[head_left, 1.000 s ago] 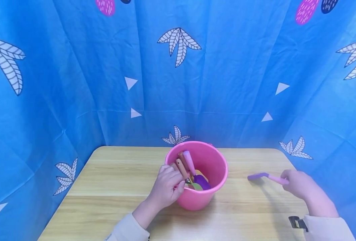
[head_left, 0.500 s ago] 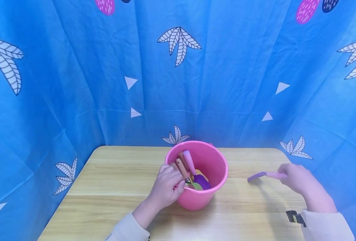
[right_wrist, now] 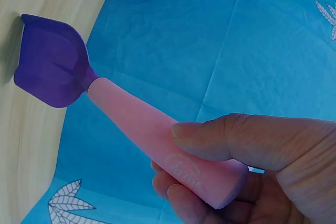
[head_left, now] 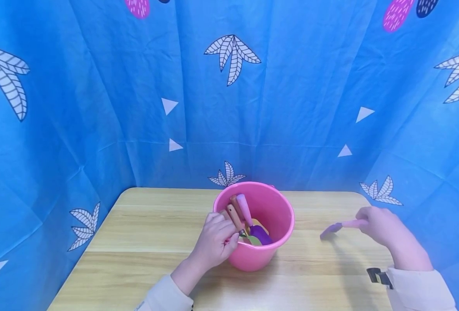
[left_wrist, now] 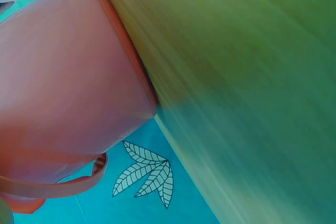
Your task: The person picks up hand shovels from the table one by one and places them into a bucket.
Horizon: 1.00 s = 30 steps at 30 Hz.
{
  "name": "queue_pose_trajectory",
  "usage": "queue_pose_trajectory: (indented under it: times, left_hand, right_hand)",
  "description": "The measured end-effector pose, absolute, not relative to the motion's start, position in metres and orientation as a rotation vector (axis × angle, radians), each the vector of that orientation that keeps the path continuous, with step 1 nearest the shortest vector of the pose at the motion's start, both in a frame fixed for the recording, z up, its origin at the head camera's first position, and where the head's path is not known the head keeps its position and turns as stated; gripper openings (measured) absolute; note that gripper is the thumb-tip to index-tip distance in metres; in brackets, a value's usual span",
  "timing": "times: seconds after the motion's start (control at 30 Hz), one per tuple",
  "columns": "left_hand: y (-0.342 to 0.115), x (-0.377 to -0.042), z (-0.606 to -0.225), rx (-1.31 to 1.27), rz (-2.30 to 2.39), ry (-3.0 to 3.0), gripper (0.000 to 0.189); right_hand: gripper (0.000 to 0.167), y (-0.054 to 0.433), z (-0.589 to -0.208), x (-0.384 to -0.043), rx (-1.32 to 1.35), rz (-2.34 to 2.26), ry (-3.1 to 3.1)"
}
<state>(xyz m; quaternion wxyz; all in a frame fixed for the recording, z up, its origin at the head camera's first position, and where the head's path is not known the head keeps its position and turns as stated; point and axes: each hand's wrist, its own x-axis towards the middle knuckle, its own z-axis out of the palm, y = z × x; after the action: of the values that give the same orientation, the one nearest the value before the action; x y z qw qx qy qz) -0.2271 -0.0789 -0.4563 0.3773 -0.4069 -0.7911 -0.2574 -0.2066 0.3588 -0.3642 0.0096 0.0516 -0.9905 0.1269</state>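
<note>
On the left near rim of a pink bucket [head_left: 252, 261], my left hand [head_left: 215, 239] grips with fingers curled over the edge. Inside lean a wooden-handled tool [head_left: 235, 217] and a purple shovel [head_left: 261, 236] with a lilac handle; green and yellow pieces show beneath. To the right, my right hand [head_left: 382, 230] holds another toy shovel [right_wrist: 131, 116] by its pink handle, thumb laid along the top. Its purple blade [right_wrist: 52, 59] points left and down, the tip right at the tabletop. In the left wrist view the bucket wall [left_wrist: 68, 77] fills the left side; the left hand is mostly out of frame.
The bucket's carrying strap [left_wrist: 58, 187] hangs on its outside. Under it all is a light wooden table [head_left: 144, 242] with rounded back corners. A blue patterned curtain [head_left: 291, 108] encloses the back and both sides.
My right hand has moved slightly left and up, and the shovel's blade has tilted more steeply down toward the table. The left hand and bucket stay put.
</note>
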Motion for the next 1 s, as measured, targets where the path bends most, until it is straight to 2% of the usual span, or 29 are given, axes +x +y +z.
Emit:
queue_pose_trajectory:
  times: [0.13, 0.3, 0.37, 0.9, 1.0]
  left_hand:
    - [-0.078, -0.227, -0.456, -1.039, -0.659, -2.025, 0.032]
    - [-0.078, -0.227, -0.456, -1.038, -0.656, -2.026, 0.028]
    - [-0.078, -0.227, -0.456, -1.037, -0.655, -2.026, 0.026]
    - [-0.077, -0.227, -0.457, -1.036, -0.662, -2.028, 0.022]
    - [-0.077, -0.227, -0.457, -1.038, -0.665, -2.026, 0.025]
  right_hand:
    - [0.043, 0.358, -0.364, -0.208, 0.176, 0.408, -3.072]
    - [0.021, 0.358, -0.366, -0.210, 0.234, 0.411, -3.019]
    - [0.018, 0.358, -0.366, -0.210, 0.243, 0.410, -3.011]
    - [0.027, 0.349, -0.360, -0.207, 0.234, 0.438, -3.037]
    - [0.024, 0.348, -0.358, -0.207, 0.257, 0.419, -3.024]
